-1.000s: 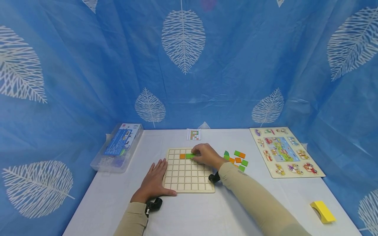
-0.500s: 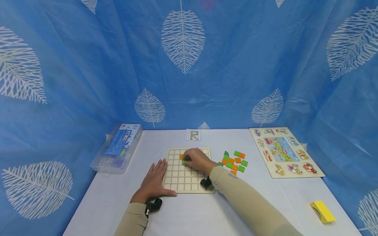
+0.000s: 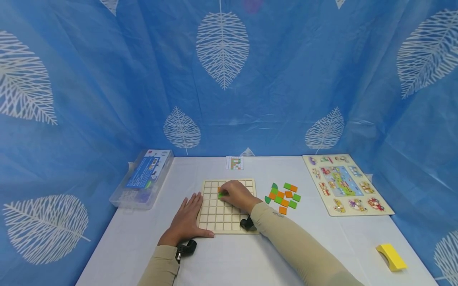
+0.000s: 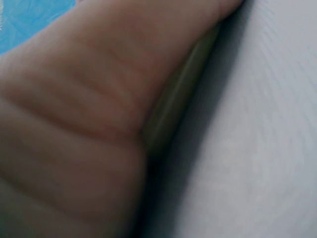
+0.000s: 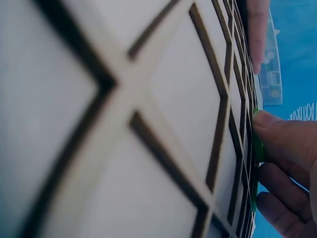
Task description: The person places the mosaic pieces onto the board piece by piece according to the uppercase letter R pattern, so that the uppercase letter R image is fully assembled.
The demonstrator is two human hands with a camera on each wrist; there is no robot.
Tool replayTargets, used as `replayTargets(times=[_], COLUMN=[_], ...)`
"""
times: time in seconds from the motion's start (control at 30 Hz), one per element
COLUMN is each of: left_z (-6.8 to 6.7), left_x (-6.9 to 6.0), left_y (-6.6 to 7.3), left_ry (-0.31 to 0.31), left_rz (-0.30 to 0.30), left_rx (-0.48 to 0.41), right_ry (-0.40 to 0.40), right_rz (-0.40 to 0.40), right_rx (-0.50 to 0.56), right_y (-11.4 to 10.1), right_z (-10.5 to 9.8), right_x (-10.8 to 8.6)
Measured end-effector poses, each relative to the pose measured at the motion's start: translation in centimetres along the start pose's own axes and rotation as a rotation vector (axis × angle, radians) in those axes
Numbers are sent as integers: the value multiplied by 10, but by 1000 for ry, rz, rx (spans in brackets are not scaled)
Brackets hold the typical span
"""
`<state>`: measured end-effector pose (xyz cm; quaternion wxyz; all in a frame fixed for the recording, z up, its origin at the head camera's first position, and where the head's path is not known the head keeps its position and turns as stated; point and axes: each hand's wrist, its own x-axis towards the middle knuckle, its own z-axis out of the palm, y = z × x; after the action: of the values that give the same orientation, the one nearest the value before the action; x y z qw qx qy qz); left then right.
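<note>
The wooden grid board (image 3: 218,218) lies flat on the table. Along its left edge rests the left hand (image 3: 187,217), fingers straight and spread, thumb at the near edge; its palm side fills much of the left wrist view. Over the upper part of the board, the right hand (image 3: 237,195) pinches a green tile (image 3: 220,196) between thumb and fingers, seen edge-on as a green piece (image 5: 258,146) in the right wrist view. An orange tile (image 3: 219,190) shows just beyond it. The right hand (image 5: 292,163) hides the neighbouring cells.
Right of the board lie several loose green and orange tiles (image 3: 278,199). A small pattern card (image 3: 234,163) is behind the board. A clear plastic box (image 3: 146,178) stands at the left, a picture puzzle board (image 3: 343,184) at the right, and a yellow arched block (image 3: 391,257) at the near right.
The right hand has moved left and slightly nearer across the board, to the cell in front of the orange tile, with a green tile in its fingers. The left hand has not moved.
</note>
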<state>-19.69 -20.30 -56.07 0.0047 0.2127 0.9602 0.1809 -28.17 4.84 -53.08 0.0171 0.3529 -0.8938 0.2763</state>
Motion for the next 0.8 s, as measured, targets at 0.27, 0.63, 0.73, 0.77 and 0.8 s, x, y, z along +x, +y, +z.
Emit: replayTargets(times=[0.27,0.63,0.73,0.77,0.8], left_z=[1,-1,-1,-1,-1], left_x=[0,0,0,0,0], left_y=[-1,1,1,1,1], left_ry=[-13,-11,-2,-1,-1], left_rz=[-10,-10,-8,-9,-10], left_rx=[2,-14,-12,-11,-9], right_ry=[45,64,64,60,58], right_rz=[1,76,75,79,84], right_rx=[-8,76,95,103,106], right_y=[-1,-2,-2,-1,-1], right_z=[4,3,2,1,0], right_x=[0,0,-2,-2,-3])
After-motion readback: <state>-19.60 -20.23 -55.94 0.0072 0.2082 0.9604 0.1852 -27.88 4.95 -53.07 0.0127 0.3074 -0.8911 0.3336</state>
